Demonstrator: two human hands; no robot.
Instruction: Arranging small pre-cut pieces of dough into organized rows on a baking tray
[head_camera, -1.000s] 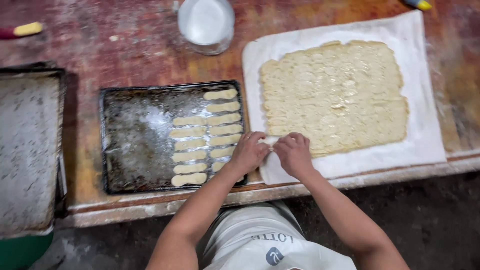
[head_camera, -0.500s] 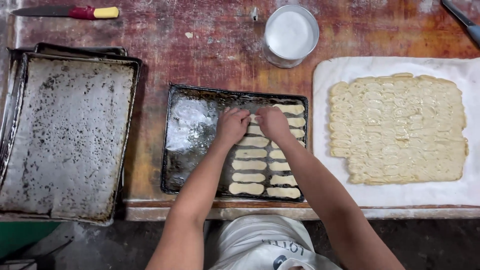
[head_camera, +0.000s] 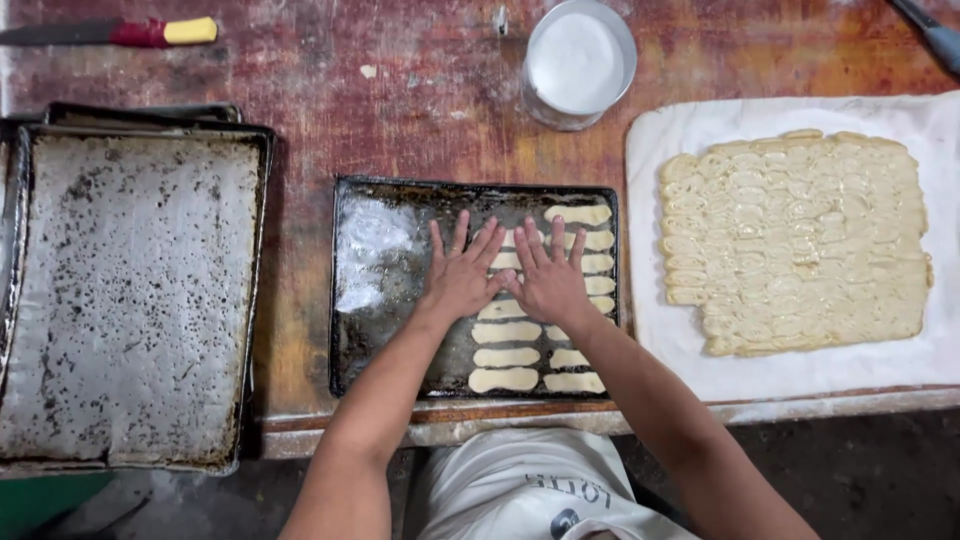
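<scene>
1. Pale, raw dough pieces (head_camera: 520, 334), each a short, lumpy finger shape, lie in two columns on the right half of a dark baking tray (head_camera: 385, 290).
2. That tray sits on the worn reddish wooden table (head_camera: 380, 110), directly in front of the person; its left half is bare, greasy metal with a whitish smear.
3. Both hands lie flat, palm down, on the dough rows in the middle of the tray, fingers spread and pointing away from the body.
4. Neither hand grips anything: the left hand (head_camera: 460, 275) rests on the left column, and the right hand (head_camera: 549, 278) rests on the right column, the two touching at the thumbs.
5. The hands and forearms hide several pieces in the middle rows, so their exact arrangement there cannot be told.
6. To the right, well apart from the tray's edge, a white cloth (head_camera: 900, 115) carries a large slab of cut dough strips (head_camera: 795, 240) packed tight together.
7. A round metal tin (head_camera: 578, 62) of white powder stands beyond the tray, near its far right corner.
8. On the left stands a stack of speckled empty trays (head_camera: 130, 290).
9. A knife with a red and yellow handle (head_camera: 165, 32) lies at the far left edge of the table.
</scene>
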